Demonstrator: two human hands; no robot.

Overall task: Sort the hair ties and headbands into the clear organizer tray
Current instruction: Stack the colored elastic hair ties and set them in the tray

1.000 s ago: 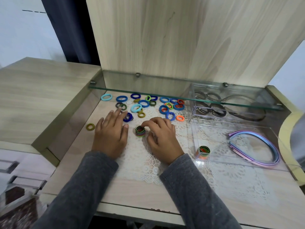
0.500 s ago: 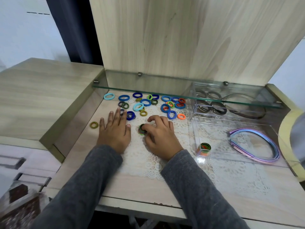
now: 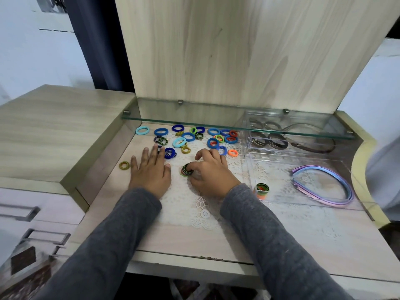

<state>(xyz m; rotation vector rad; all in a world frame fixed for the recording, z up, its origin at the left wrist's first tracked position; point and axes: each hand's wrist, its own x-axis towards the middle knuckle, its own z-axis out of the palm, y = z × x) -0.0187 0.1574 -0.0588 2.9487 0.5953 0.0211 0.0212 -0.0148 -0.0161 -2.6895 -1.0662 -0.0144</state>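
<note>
Lying on a pale wood desk [image 3: 194,239] is a white lace mat [image 3: 184,208], with a glass shelf [image 3: 216,123] above and a dark curtain [image 3: 97,40] behind. Loose hair ties [image 3: 188,136] are spread at the back of the mat. The left hand [image 3: 150,172] rests flat with straight fingers — it holds nothing. The right hand [image 3: 213,174] pinches a small stack of ties [image 3: 185,169] on the mat. The clear organizer tray [image 3: 281,169] sits to the right — a purple headband [image 3: 344,182] and another little stack [image 3: 262,188] lie inside.

About two dozen loose hair ties [image 3: 188,136]; one clear organizer tray [image 3: 279,167]; two multicoloured stacks of ties, an outer stack [image 3: 185,169] and a tray stack [image 3: 262,188]; at least two pastel headbands [image 3: 320,167].
</note>
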